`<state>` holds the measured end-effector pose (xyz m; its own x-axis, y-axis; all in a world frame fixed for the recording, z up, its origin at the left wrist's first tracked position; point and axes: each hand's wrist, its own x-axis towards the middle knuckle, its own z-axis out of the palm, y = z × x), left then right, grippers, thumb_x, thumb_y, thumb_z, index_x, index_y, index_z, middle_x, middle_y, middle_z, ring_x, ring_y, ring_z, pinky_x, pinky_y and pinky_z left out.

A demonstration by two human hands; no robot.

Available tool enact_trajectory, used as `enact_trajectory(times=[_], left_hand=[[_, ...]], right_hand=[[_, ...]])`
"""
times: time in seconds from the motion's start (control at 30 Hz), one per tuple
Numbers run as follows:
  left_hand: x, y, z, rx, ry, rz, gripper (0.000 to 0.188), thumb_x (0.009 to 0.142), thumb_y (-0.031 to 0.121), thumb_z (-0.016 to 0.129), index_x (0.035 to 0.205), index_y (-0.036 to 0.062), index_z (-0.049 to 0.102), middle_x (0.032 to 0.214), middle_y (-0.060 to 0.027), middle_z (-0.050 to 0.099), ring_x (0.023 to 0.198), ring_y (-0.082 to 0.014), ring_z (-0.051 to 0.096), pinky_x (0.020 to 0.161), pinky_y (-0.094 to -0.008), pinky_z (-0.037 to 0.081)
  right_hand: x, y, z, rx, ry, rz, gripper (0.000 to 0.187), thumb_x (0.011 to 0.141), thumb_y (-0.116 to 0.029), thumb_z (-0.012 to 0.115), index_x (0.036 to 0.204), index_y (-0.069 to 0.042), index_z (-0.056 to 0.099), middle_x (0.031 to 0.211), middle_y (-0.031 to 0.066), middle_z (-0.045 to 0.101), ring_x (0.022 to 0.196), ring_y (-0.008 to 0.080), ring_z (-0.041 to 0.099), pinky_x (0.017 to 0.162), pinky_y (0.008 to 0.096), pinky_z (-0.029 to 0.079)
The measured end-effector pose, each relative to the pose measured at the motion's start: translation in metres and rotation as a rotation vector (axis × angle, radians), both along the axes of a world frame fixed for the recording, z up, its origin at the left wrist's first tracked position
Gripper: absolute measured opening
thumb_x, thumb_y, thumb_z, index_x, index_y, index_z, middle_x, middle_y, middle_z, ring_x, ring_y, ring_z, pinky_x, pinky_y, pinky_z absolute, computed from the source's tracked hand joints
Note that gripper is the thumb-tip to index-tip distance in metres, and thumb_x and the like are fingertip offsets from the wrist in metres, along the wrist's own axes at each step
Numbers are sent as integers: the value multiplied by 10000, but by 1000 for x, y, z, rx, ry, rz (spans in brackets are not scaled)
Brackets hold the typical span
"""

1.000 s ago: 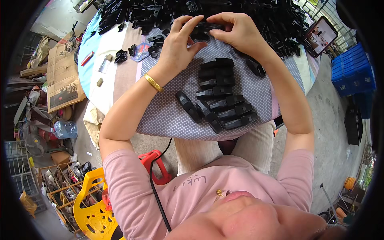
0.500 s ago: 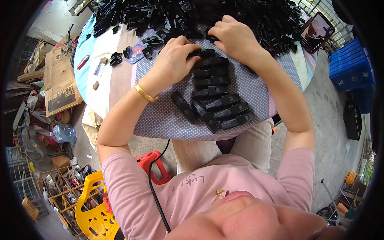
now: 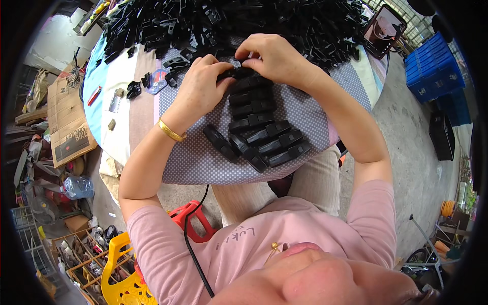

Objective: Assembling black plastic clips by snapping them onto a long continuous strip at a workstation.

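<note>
My left hand (image 3: 204,84) is closed on a black plastic piece (image 3: 237,72), thumb on the near side and fingers on the far side. My right hand (image 3: 274,57) reaches in from the right, its thumb and forefinger pinched at the far end of that piece. The fingers partly hide it, so its exact shape cannot be made out. Just below the hands runs a row of several similar black plastic pieces (image 3: 253,108), lying side by side toward the table's near edge. One more piece (image 3: 220,144) lies slanted at the row's left.
A large heap of loose black plastic parts (image 3: 203,25) covers the far side of the cloth-covered table (image 3: 193,170). A red lighter (image 3: 94,95) lies at the left. A phone (image 3: 384,31) stands at the far right. Blue crates (image 3: 432,68) stand beyond the table's right edge.
My right hand has come left and nearer, closing in on the piece at my left hand. The whole view has shifted slightly, moving the table leftward in the picture.
</note>
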<state>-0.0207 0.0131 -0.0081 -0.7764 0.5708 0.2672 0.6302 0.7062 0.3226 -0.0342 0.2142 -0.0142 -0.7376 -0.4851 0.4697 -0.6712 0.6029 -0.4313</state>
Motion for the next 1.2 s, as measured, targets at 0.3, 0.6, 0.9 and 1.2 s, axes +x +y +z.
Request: enact_trajectory(times=[0.3,0.6,0.9,1.2], left_hand=[[-5,-4,-1,67,-34,66,274,762,155,713,963,-21,652,871,-114,605,771,-238,618,720,-309,504],[-10,-7,2,117,-91,44,255,732,144,742,899,-36,675,848,-107,631,748,-214,638,709,-289,514],[-17,-8,2,153,-99,-37,237,713,96,738,887,-52,674,815,-101,627,720,-198,640,686,-284,519],[-26,-14,12,73,-343,-252,214,754,77,717,945,-13,683,856,-77,634,748,-145,631,689,-252,512]], right_hand=[[10,7,12,88,-8,-4,252,731,-82,687,977,-29,687,942,120,670,861,255,640,795,338,510],[2,13,6,124,-21,22,252,696,-60,723,945,-27,696,864,99,666,832,247,631,752,325,513],[-6,8,1,31,7,174,263,686,-81,726,945,-38,710,859,116,676,825,256,635,750,334,516],[-1,17,16,-130,-193,170,232,808,-126,700,988,19,681,907,112,699,792,156,668,729,258,528]])
